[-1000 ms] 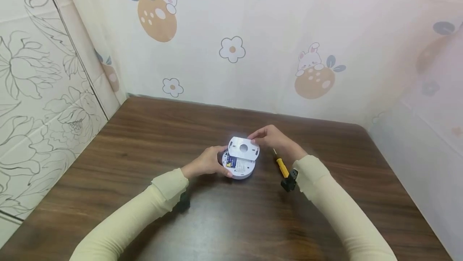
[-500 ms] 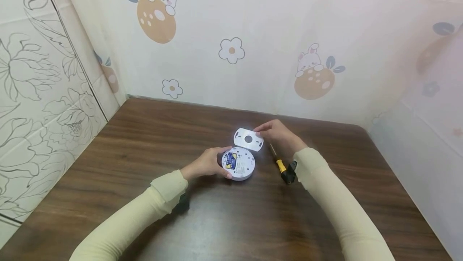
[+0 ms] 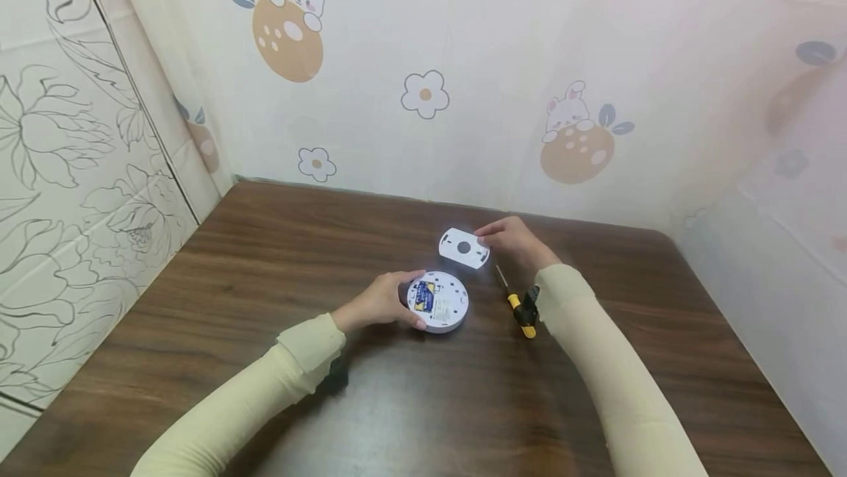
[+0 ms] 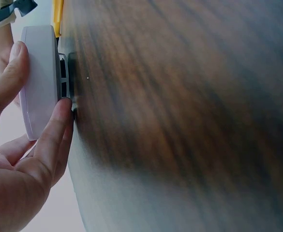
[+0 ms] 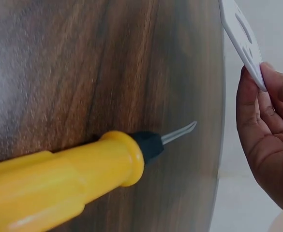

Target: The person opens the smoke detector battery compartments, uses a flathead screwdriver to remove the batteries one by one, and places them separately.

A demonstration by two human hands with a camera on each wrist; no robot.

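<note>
My left hand (image 3: 379,302) grips the left rim of a round white smoke detector (image 3: 453,309), thumb on one side and fingers on the other. Its back faces up, showing a blue-and-yellow battery (image 3: 425,296) and a printed label. In the left wrist view, the smoke detector (image 4: 40,82) appears edge-on, close to the table. Behind it, my right hand (image 3: 519,240) pinches the right end of a white mounting plate (image 3: 452,245) with a round central hole and slots. The right wrist view has the plate (image 5: 242,38) held between thumb and fingers, tilted and apart from the detector.
A yellow-and-black screwdriver (image 3: 514,300) lies on the brown wooden table (image 3: 317,242), below my right wrist and right of the detector. Its metal shaft points toward the table's back edge. A patterned curtain (image 3: 370,43) hangs behind the table.
The mounting plate, over the smoke detector's back one second ago, has moved up and right with my right hand, uncovering the battery and label. My left hand stays on the detector.
</note>
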